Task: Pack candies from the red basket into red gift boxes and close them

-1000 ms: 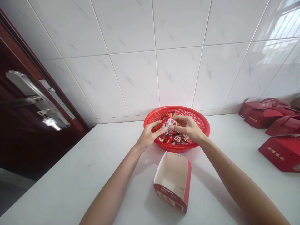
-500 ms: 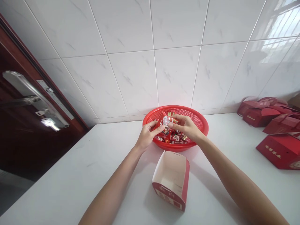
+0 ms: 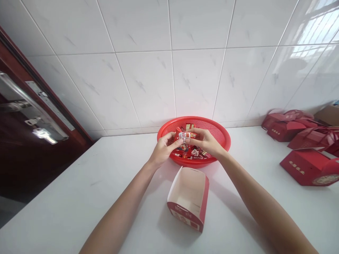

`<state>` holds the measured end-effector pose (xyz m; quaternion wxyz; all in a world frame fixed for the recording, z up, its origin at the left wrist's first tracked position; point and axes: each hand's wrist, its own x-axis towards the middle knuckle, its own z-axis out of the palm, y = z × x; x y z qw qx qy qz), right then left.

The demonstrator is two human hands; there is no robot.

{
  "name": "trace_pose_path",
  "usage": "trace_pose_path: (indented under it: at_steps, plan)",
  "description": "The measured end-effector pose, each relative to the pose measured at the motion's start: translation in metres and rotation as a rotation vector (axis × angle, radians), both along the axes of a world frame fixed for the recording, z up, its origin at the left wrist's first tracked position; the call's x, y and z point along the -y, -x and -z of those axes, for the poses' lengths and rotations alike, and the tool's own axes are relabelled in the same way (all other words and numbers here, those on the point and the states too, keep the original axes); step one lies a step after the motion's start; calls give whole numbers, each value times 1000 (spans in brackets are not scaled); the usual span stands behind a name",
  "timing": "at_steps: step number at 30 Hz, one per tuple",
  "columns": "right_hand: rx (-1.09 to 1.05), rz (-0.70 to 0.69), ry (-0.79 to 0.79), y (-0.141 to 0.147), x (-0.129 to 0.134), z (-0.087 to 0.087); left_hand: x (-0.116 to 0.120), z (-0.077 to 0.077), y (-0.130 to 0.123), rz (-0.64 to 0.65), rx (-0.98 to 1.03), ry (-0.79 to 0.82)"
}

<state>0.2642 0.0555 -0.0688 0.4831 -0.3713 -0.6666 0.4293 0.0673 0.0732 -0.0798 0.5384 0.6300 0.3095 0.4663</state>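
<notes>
Over the red plastic basket [image 3: 225, 135], my left hand [image 3: 167, 145] and my right hand [image 3: 205, 141] pinch a red printed snack packet [image 3: 183, 147] between thumbs and fingers. Its upper part looks bent between the two thumbs; whether it is torn I cannot tell. Beneath the packet, several small wrapped candies [image 3: 197, 153] in red wrappers lie in the basket, partly hidden by my hands. Nearer to me, between my forearms, a red and white cardboard box [image 3: 186, 190] stands with its top open; the inside that shows is bare.
Several red folded gift boxes [image 3: 308, 167] stand on the white tabletop [image 3: 106, 201] at the right. A tiled wall [image 3: 145, 81] rises behind the basket. To the left is a dark red door [image 3: 16, 141] with a metal handle and keys [image 3: 43, 135].
The packet's top edge has folded over between my fingers, and my hands stay in nearly the same place above the basket. The whole view has shifted slightly.
</notes>
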Motion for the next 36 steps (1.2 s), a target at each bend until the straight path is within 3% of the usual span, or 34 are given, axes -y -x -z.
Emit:
trace_pose_path:
  at_steps: [12, 20, 23, 28, 32, 36]
  plan:
    - [-21, -27, -10, -1, -2, 4, 2, 0, -2, -27, 33, 9]
    - [-34, 39, -18, -1, -2, 4, -5, 5, -2, -49, 65, 30]
    - [-54, 139, -19, -2, -5, 7, -11, 8, 1, -88, 78, 40]
    - [16, 523, -8, -7, -15, 17, -34, 4, 7, -288, -258, -72]
    - [156, 611, 6, -7, -20, 19, -68, -4, 1, -339, -508, -76]
    - [231, 662, 14, -4, -18, 16, -100, -3, -14, -283, -753, -3]
